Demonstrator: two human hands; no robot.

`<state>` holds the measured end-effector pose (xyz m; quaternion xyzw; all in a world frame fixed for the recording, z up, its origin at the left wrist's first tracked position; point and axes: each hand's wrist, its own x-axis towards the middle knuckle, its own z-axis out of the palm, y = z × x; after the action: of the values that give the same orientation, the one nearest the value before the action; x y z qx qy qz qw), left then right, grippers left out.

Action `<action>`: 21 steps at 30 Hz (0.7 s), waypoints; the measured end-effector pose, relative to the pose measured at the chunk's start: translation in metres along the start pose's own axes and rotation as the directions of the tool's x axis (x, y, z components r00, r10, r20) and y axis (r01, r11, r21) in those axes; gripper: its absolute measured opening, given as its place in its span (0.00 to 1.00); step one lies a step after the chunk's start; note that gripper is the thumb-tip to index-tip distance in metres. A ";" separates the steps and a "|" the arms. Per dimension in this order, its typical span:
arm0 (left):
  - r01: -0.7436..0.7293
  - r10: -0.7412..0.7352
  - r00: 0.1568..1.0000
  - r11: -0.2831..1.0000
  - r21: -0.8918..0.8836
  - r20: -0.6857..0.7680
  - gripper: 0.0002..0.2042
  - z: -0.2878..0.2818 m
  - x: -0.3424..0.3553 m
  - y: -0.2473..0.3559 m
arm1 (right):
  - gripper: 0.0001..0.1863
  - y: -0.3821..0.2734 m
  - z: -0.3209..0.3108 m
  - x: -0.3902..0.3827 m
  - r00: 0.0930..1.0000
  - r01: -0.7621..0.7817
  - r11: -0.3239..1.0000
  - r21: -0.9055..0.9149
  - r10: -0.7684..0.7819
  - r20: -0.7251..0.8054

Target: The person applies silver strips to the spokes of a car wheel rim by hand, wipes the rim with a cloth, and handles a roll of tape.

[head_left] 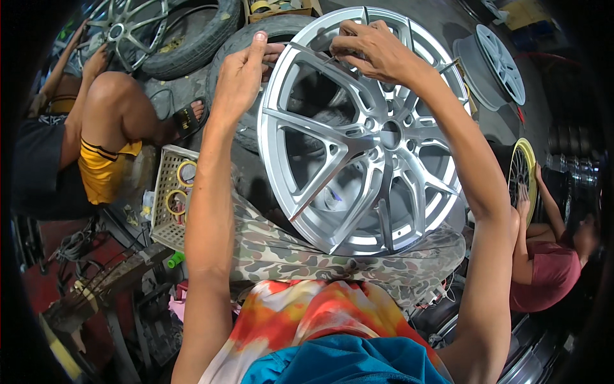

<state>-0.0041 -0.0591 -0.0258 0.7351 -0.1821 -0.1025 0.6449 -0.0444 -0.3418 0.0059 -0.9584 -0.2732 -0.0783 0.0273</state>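
Item one: a silver wheel [359, 147], leaning on my lap over camouflage trousers [268, 246], its spoked face tilting up toward me. A disc, having no long axis; its upper edge is lying farthest from my body.

Item two: my left hand [242, 83], standing at the wheel's upper-left edge. Its fingers are opening, thumb pointing up clear of the metal, the other tips reaching right to the edge; whether they are touching, I cannot tell.

Item three: my right hand [382, 56], arching over the wheel's upper face, nearer the hub. Its fingers are curling by an upper spoke; whether they are pinching anything, I cannot tell. My right forearm is crossing the wheel's right side, hiding part of its edge.

Surroundings: a dark tire [275, 25] is lying behind the wheel. A pale basket [165, 224], left of my left forearm, is holding yellow tape rolls [167, 203]. A second silver wheel [502, 67] is standing beyond, upper right. One co-worker at left is handling a spoked wheel [118, 32]; another, at right, a yellow-edged wheel [527, 155].
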 end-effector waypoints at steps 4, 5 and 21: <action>0.023 -0.024 1.000 0.999 0.030 0.006 0.32 0.002 -0.001 0.003 | 0.11 0.004 0.003 -0.008 1.000 0.013 0.997 -0.080 -0.011 0.028; 0.024 -0.024 1.000 1.000 0.016 0.009 0.32 0.002 -0.001 0.003 | 0.11 0.002 0.003 -0.006 1.000 0.024 0.999 -0.048 -0.025 -0.018; -0.006 0.006 1.000 1.000 0.011 0.015 0.32 0.001 0.000 -0.001 | 0.14 0.005 0.011 -0.042 1.000 -0.015 0.995 -0.098 0.013 -0.017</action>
<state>-0.0043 -0.0601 -0.0274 0.7373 -0.1893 -0.1051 0.6399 -0.0748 -0.3669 -0.0121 -0.9597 -0.2622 -0.0992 -0.0172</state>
